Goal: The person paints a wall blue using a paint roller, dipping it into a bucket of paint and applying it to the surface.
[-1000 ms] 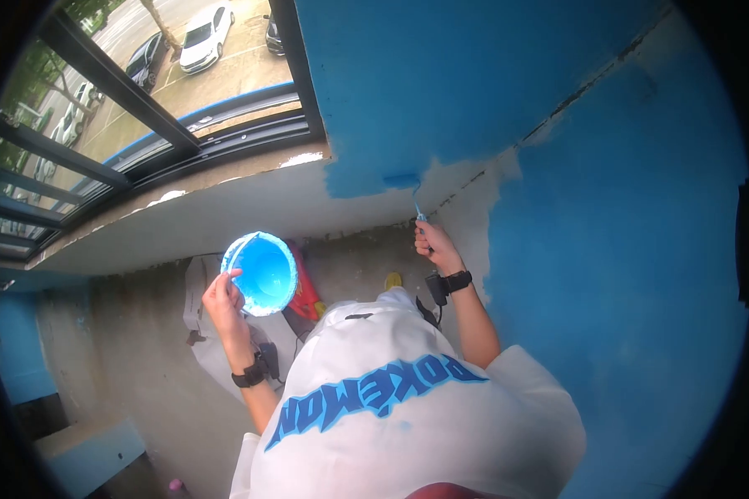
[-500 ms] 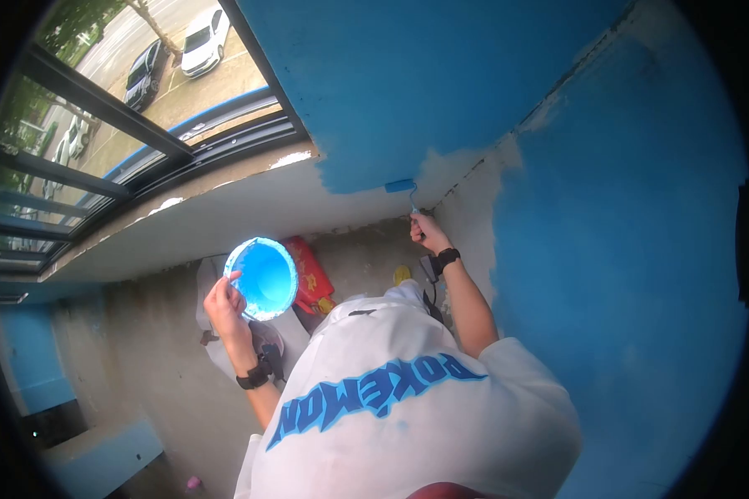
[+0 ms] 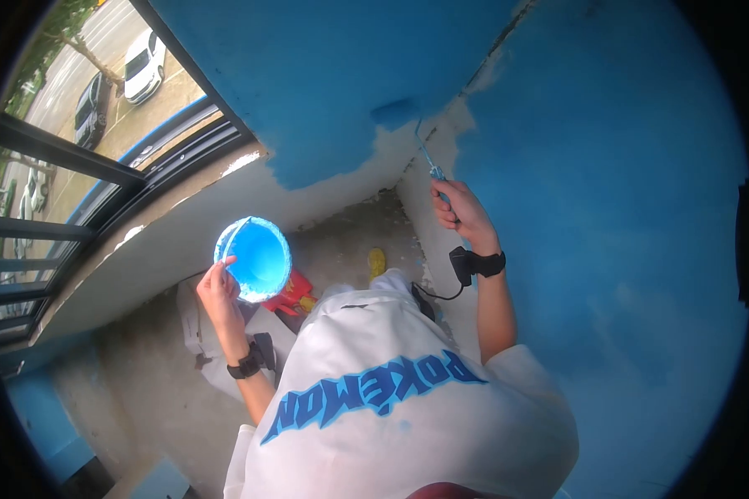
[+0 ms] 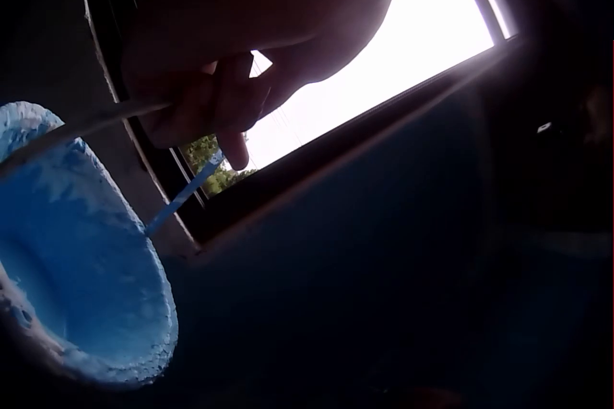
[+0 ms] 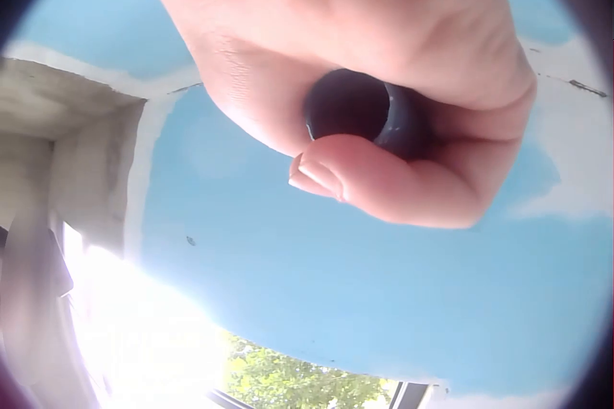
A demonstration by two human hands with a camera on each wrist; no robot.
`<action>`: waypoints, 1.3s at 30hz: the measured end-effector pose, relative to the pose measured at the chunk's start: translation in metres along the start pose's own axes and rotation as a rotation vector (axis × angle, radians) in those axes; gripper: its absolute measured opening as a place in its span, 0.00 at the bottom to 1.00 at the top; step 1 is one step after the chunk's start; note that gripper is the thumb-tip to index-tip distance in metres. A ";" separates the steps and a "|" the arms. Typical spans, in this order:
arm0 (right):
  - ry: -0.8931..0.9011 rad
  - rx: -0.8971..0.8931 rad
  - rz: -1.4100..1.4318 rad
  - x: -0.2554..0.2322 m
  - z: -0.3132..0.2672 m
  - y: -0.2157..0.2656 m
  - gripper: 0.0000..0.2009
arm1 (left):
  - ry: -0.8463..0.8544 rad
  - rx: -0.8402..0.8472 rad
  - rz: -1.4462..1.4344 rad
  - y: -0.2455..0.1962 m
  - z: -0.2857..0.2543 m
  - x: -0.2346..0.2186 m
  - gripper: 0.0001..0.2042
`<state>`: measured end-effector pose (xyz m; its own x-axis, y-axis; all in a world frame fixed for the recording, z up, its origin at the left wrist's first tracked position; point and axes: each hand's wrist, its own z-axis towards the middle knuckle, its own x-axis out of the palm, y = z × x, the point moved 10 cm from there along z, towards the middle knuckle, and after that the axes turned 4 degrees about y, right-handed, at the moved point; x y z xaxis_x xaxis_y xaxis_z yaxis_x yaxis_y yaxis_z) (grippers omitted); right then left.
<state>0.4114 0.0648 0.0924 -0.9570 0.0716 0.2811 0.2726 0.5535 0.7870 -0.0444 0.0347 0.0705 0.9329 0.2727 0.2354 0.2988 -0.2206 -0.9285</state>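
My left hand (image 3: 220, 295) grips the wire handle of a small paint bucket (image 3: 262, 259), its fingers curled round it. Blue paint coats the bucket's inside, and its rim is crusted with dried paint. In the left wrist view the bucket (image 4: 115, 303) hangs tilted below the hand. My right hand (image 3: 468, 216) holds a paint roller (image 3: 395, 112) by its handle, arm stretched forward. The roller's blue sleeve lies against the blue wall, just above an unpainted white patch near the corner. From the right wrist view, fingers wrap round the dark handle end (image 5: 408, 126).
A window with dark frames (image 3: 66, 158) stands at the left, cars parked outside. On the right is a blue-painted wall (image 3: 591, 249). A white covered object (image 3: 204, 333) and a red item (image 3: 294, 295) lie on the grey floor (image 3: 141, 399) beside my feet.
The roller has moved up the wall and toward the corner, the right arm reaching further out. The head view has turned to the right. The left hand keeps holding the bucket.
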 end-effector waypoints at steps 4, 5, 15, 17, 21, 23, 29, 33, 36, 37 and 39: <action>0.051 0.007 0.005 0.005 -0.001 0.012 0.12 | 0.008 0.001 -0.012 0.006 0.005 0.003 0.12; 0.072 0.035 0.008 -0.004 0.021 0.011 0.12 | -0.021 -0.014 0.007 0.011 0.010 0.005 0.12; 0.023 0.137 -0.007 -0.067 0.163 -0.118 0.12 | -0.130 0.033 -0.045 0.045 -0.005 -0.020 0.12; -0.022 0.153 0.026 -0.082 0.190 -0.141 0.12 | -0.134 0.035 -0.045 0.046 -0.009 -0.024 0.12; -0.002 0.201 0.105 -0.084 0.197 -0.152 0.12 | -0.137 0.027 -0.054 0.044 -0.018 -0.035 0.13; 0.026 0.141 0.106 -0.076 0.180 -0.136 0.12 | -0.132 0.032 -0.050 0.043 -0.018 -0.039 0.13; 0.067 0.072 0.005 -0.044 0.092 -0.059 0.12 | -0.118 0.005 -0.042 0.045 -0.015 -0.036 0.12; 0.086 0.058 0.003 -0.022 0.054 -0.013 0.12 | -0.108 0.007 -0.030 0.043 -0.013 -0.032 0.12; 0.136 0.101 0.029 -0.023 0.058 -0.011 0.12 | -0.082 0.032 -0.036 0.035 -0.014 -0.021 0.12; 0.118 0.120 0.009 -0.031 0.070 -0.020 0.13 | -0.081 0.029 -0.042 0.036 -0.012 -0.020 0.12; 0.121 0.151 -0.022 -0.035 0.094 -0.035 0.13 | -0.105 0.030 -0.049 0.038 -0.013 -0.025 0.12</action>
